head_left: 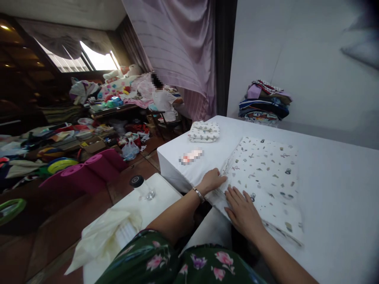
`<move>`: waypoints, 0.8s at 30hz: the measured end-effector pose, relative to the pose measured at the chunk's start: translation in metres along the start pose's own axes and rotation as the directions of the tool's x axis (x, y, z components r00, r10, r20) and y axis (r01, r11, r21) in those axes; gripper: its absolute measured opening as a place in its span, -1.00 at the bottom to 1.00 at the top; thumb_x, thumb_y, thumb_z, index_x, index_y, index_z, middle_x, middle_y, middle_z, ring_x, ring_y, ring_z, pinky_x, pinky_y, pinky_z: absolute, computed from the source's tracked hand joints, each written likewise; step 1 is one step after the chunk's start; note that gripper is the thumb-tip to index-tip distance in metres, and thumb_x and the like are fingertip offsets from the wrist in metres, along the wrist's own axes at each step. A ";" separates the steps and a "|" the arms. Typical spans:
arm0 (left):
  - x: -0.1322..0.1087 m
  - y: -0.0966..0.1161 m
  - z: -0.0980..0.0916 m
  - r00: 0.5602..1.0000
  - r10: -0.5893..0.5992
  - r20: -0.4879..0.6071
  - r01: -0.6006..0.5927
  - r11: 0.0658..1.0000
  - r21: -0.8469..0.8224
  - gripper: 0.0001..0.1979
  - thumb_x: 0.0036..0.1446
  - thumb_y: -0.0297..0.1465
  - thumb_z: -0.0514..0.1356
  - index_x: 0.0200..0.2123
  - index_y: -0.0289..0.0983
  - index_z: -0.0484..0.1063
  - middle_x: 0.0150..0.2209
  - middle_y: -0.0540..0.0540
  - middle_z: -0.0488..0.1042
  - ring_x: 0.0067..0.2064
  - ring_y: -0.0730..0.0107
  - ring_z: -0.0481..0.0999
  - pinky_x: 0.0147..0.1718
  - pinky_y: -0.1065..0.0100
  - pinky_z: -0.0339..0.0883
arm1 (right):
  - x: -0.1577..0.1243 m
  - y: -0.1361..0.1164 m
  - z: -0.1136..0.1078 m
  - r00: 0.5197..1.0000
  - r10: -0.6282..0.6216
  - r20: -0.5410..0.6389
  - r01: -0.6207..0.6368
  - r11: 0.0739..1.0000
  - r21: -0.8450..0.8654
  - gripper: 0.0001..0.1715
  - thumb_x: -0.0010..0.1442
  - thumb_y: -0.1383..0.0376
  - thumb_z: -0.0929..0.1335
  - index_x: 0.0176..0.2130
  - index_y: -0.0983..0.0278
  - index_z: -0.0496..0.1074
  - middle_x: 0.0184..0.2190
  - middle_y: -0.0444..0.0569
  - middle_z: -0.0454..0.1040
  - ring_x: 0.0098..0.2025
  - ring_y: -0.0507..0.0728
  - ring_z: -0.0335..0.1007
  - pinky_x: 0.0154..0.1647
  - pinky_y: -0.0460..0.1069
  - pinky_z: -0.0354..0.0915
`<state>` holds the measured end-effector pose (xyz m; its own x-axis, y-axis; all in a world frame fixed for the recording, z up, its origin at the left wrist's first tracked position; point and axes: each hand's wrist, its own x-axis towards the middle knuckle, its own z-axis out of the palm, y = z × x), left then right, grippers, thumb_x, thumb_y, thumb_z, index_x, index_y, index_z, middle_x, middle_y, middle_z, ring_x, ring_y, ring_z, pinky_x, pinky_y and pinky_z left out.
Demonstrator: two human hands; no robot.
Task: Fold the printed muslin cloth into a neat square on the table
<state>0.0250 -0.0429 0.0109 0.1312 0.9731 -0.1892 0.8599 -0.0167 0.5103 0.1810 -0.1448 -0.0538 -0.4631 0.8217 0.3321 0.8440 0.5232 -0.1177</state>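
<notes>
A white cloth with small printed figures [266,177] lies folded flat in layers on the white-covered table [334,189]. At its near left corner, my left hand [212,180] has its fingers bent together on the cloth's left edge. My right hand [243,209] rests palm down on the cloth's near left part, fingers stretched out and close beside my left hand. A smaller folded printed cloth [204,132] sits at the table's far left corner. Between it and my left hand lies a small blurred pinkish item [191,156].
A low white side table [160,189] at the left holds a clear bottle with a black lid [142,185] and a pale yellow cloth [109,228]. Folded fabrics [265,102] are stacked behind the table. A seated person [166,100] is farther back, near clutter and pink mats [97,169].
</notes>
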 end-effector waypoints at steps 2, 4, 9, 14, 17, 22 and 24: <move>0.003 -0.002 0.001 1.000 -0.002 0.016 0.003 0.999 -0.048 -0.64 0.00 -0.11 0.14 -0.25 -0.26 0.35 -0.24 -0.10 0.51 -0.23 0.26 0.47 -0.34 0.36 0.26 | 0.000 0.000 0.000 1.000 0.007 -0.001 -0.007 1.000 0.006 -0.44 0.25 0.22 0.19 0.20 0.30 0.22 0.24 0.08 0.16 0.27 0.27 -0.01 0.22 0.24 -0.08; 0.005 -0.006 0.003 1.000 -0.014 0.016 0.015 0.996 -0.085 -0.65 -0.01 -0.13 0.17 -0.24 -0.26 0.34 -0.24 -0.08 0.50 -0.25 0.29 0.46 -0.37 0.38 0.25 | -0.001 0.000 0.000 1.000 0.010 0.001 -0.010 1.000 0.009 -0.45 0.25 0.23 0.19 0.20 0.29 0.23 0.24 0.08 0.16 0.27 0.27 -0.01 0.22 0.25 -0.07; 0.001 -0.015 0.008 0.999 -0.036 -0.030 0.031 0.989 -0.142 -0.59 -0.03 -0.21 0.20 -0.12 -0.25 0.27 -0.25 -0.10 0.48 -0.26 0.28 0.45 -0.35 0.37 0.22 | 0.000 0.001 0.001 1.000 -0.009 -0.002 0.009 0.999 0.034 -0.44 0.25 0.24 0.20 0.21 0.30 0.20 0.25 0.09 0.14 0.28 0.27 -0.02 0.23 0.26 -0.06; 0.001 -0.019 0.009 0.997 -0.050 -0.050 0.038 0.974 -0.222 -0.61 -0.05 -0.23 0.23 -0.15 -0.24 0.29 -0.31 -0.07 0.48 -0.29 0.31 0.44 -0.36 0.38 0.21 | -0.004 0.002 -0.011 0.999 -0.010 0.030 0.005 0.990 0.138 -0.47 0.27 0.23 0.19 0.20 0.27 0.22 0.24 0.07 0.15 0.28 0.25 0.00 0.24 0.28 -0.02; 0.005 -0.023 0.008 0.997 -0.069 -0.024 0.059 0.953 -0.296 -0.63 -0.04 -0.21 0.23 -0.18 -0.25 0.31 -0.34 -0.06 0.48 -0.36 0.37 0.43 -0.42 0.41 0.22 | -0.021 0.013 -0.031 0.999 0.039 0.000 -0.038 0.972 0.234 -0.49 0.30 0.21 0.17 0.20 0.21 0.22 0.22 0.04 0.19 0.26 0.21 0.05 0.25 0.29 -0.01; 0.006 -0.030 0.003 0.997 -0.048 0.059 0.068 0.903 -0.424 -0.63 0.03 -0.19 0.16 -0.14 -0.30 0.30 -0.38 -0.05 0.46 -0.46 0.45 0.39 -0.53 0.44 0.21 | -0.082 0.055 -0.068 0.897 0.378 -0.227 -0.302 0.902 0.308 -0.59 0.28 0.17 0.21 0.06 0.17 0.39 0.06 0.01 0.41 0.14 0.18 0.27 0.18 0.22 0.17; 0.005 -0.031 0.001 0.996 -0.031 0.080 0.068 0.853 -0.518 -0.60 -0.02 -0.18 0.18 -0.15 -0.31 0.31 -0.43 -0.02 0.43 -0.48 0.46 0.37 -0.55 0.44 0.22 | -0.110 0.068 -0.078 0.779 0.565 -0.271 -0.477 0.815 0.330 -0.59 0.25 0.12 0.22 -0.01 0.20 0.44 -0.01 0.02 0.46 0.06 0.19 0.36 0.09 0.16 0.28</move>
<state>-0.0008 -0.0372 -0.0065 0.1438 0.9517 -0.2713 0.4867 0.1707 0.8567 0.3101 -0.2171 -0.0248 0.1895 0.8749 0.4458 0.8194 0.1093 -0.5627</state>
